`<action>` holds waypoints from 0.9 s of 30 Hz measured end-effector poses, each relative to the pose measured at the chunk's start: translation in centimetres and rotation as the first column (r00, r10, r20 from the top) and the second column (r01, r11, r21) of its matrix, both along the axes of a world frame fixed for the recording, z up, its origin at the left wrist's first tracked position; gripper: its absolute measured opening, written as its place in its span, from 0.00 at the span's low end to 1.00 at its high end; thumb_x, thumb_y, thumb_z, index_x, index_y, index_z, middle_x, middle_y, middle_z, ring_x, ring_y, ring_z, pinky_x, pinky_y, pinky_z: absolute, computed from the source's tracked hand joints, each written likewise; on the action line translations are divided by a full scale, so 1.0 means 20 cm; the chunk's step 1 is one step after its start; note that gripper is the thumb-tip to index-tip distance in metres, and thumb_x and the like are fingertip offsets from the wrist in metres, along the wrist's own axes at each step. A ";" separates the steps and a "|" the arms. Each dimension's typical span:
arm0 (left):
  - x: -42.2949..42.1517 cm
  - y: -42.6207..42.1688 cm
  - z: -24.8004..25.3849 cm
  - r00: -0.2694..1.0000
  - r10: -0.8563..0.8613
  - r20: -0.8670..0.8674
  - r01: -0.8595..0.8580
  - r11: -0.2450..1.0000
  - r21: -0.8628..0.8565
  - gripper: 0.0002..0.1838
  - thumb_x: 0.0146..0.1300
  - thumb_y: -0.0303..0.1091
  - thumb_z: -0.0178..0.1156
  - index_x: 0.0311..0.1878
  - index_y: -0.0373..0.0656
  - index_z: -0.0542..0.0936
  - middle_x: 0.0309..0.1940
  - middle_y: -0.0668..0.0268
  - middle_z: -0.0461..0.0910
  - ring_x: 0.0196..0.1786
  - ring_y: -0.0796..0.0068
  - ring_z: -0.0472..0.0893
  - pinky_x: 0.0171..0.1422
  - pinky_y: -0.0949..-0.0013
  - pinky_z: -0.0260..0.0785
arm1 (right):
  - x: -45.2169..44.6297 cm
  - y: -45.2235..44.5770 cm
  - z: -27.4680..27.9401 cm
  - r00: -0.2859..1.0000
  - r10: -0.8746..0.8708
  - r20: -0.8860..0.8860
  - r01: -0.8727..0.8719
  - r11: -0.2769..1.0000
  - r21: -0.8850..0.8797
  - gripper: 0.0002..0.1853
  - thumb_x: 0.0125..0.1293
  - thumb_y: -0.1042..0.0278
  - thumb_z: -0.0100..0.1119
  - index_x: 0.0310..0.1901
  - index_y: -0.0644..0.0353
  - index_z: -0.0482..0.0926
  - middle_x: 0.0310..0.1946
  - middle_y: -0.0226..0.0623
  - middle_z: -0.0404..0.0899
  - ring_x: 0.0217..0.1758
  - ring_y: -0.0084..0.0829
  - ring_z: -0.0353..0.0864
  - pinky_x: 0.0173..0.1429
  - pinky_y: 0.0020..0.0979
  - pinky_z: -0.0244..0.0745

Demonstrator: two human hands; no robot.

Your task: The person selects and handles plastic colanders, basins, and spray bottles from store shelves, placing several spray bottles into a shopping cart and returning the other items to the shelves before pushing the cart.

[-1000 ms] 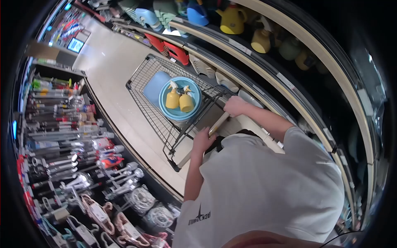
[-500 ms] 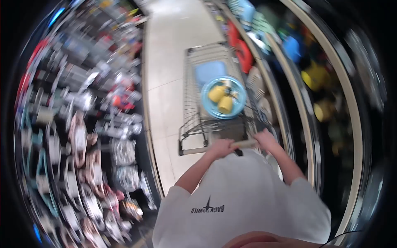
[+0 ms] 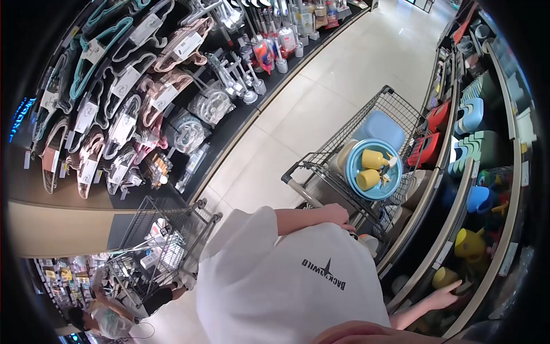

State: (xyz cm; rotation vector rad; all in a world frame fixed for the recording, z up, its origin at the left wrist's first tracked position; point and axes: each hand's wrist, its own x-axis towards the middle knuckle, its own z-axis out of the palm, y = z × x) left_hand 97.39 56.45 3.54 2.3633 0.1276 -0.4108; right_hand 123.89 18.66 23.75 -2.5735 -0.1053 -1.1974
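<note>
My left hand (image 3: pixel 337 215) is closed around the handle (image 3: pixel 302 193) of a wire shopping cart (image 3: pixel 389 98). In the cart, a round blue basin (image 3: pixel 353 166) holds two yellow containers (image 3: pixel 368 179) with small pale parts beside them. A light blue rounded plastic item (image 3: pixel 382 128) lies behind the basin. My right hand (image 3: pixel 442 297) reaches into a low shelf at the right, its index finger stretched out beside a yellow cup-shaped item (image 3: pixel 444 278). Whether the fingertips touch anything there is unclear.
Packs of clothes hangers (image 3: pixel 123 80) hang on the left display. Shelves at the right hold red baskets (image 3: pixel 424 150), a blue watering can (image 3: pixel 480 199) and a yellow one (image 3: pixel 470 243). Behind at lower left, a person (image 3: pixel 112 318) is near another loaded cart (image 3: pixel 150 252). Tiled aisle floor (image 3: pixel 344 74) runs ahead.
My right hand has left the cart handle and reached down to the shelf at the right. My left hand stays on the handle. The view has turned, and another person and cart appear.
</note>
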 end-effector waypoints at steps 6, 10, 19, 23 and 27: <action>-0.01 -0.02 0.02 0.996 -0.051 0.077 0.051 0.999 0.007 0.36 0.75 0.64 0.50 0.29 0.42 0.89 0.26 0.50 0.84 0.35 0.43 0.84 0.42 0.46 0.77 | 0.31 -0.31 -0.22 0.981 0.151 0.125 -0.129 0.977 -0.172 0.29 0.73 0.58 0.68 0.70 0.63 0.73 0.62 0.51 0.81 0.64 0.51 0.81 0.67 0.46 0.77; 0.00 -0.03 0.07 0.994 -0.058 0.090 0.058 0.998 0.006 0.34 0.74 0.65 0.51 0.32 0.43 0.90 0.28 0.51 0.85 0.36 0.43 0.85 0.43 0.46 0.78 | 0.40 -0.47 -0.25 0.999 -0.014 0.035 0.018 0.994 -0.111 0.28 0.67 0.58 0.72 0.66 0.55 0.77 0.57 0.45 0.85 0.59 0.49 0.86 0.60 0.47 0.82; 0.03 -0.04 0.10 0.998 -0.055 -0.035 0.055 0.998 -0.003 0.34 0.72 0.67 0.52 0.37 0.46 0.92 0.32 0.51 0.87 0.38 0.43 0.86 0.45 0.46 0.79 | 0.23 -0.55 -0.45 0.964 0.127 -0.233 -0.103 0.988 0.113 0.26 0.78 0.59 0.58 0.68 0.72 0.74 0.65 0.61 0.78 0.67 0.52 0.79 0.70 0.43 0.72; 0.04 -0.06 0.05 0.999 -0.042 -0.031 0.042 0.999 0.013 0.33 0.73 0.66 0.52 0.39 0.46 0.92 0.34 0.52 0.88 0.39 0.43 0.86 0.47 0.46 0.79 | -0.28 0.03 -0.06 0.916 0.398 0.052 -0.399 0.891 0.217 0.16 0.77 0.71 0.57 0.61 0.70 0.78 0.60 0.55 0.76 0.64 0.50 0.77 0.70 0.44 0.70; 0.08 -0.07 0.04 0.988 -0.107 -0.112 0.102 0.994 -0.048 0.31 0.74 0.66 0.52 0.50 0.49 0.91 0.43 0.51 0.89 0.48 0.45 0.87 0.56 0.48 0.80 | -0.51 0.39 -0.11 0.805 0.582 0.114 -0.577 0.722 0.381 0.14 0.69 0.79 0.59 0.56 0.68 0.78 0.55 0.51 0.76 0.61 0.52 0.77 0.69 0.47 0.70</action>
